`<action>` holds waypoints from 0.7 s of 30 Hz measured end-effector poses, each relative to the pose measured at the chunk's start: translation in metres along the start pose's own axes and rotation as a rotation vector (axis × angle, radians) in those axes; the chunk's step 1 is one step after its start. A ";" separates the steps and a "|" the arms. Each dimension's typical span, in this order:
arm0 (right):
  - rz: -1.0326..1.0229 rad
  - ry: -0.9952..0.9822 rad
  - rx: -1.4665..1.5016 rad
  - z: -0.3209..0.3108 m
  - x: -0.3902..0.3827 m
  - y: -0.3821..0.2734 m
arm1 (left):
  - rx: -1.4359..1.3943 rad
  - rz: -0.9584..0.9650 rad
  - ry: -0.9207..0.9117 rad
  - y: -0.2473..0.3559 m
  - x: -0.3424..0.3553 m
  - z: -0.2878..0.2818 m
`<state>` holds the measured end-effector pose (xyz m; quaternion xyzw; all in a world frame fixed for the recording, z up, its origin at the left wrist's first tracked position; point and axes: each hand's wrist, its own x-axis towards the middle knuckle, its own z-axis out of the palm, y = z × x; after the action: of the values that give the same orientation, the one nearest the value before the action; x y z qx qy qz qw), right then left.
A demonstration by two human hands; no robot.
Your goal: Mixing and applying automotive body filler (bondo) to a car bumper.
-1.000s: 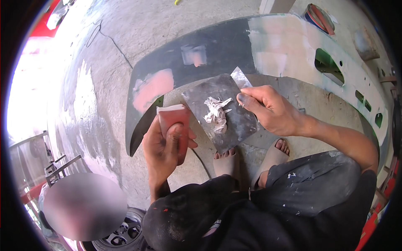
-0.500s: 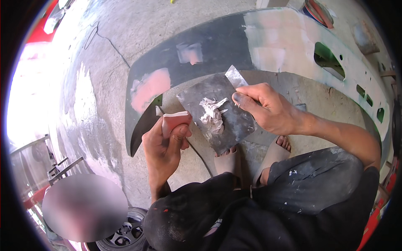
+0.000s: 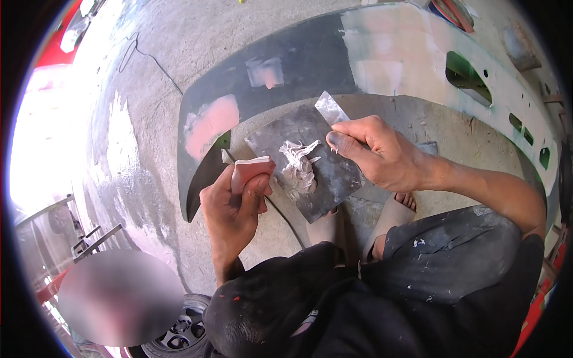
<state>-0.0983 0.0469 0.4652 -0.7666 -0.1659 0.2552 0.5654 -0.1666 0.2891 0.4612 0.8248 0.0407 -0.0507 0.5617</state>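
My left hand has its grip closed around a small pinkish-red spreader, fingers wrapped over its lower part and thumb pressed on its face, so that its pale upper edge points toward the mixing board. That dark grey mixing board sits tilted in front of me, between my two hands, and a lump of whitish-grey filler lies smeared near its middle, just beside the spreader's edge; I cannot tell whether the two touch. My right hand grips the board's right side, fingers curled tight and the forefinger lying across the surface near the filler. Under that same hand a thin metal blade sticks out past the board's upper corner; how my fingers pinch it is hidden. Behind the board a long car bumper curves across the concrete floor, dark on its left stretch with pink patches of dried filler, pale and sanded toward the right, with green showing through its openings. I am crouched, my feet in sandals just below the board, and my paint-flecked dark trousers fill the lower part of the view. A tyre shows at the lower left.
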 end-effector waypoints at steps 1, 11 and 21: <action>-0.029 0.025 0.005 0.001 -0.001 0.000 | 0.002 -0.001 -0.002 0.001 0.000 0.000; 0.165 -0.084 -0.044 -0.005 -0.002 -0.003 | 0.015 -0.066 0.000 0.008 0.003 0.002; -0.034 -0.045 -0.090 -0.005 -0.001 -0.003 | 0.065 -0.035 0.001 0.012 0.003 0.003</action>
<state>-0.0960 0.0439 0.4695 -0.7825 -0.2029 0.2550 0.5306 -0.1618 0.2814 0.4711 0.8417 0.0539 -0.0612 0.5337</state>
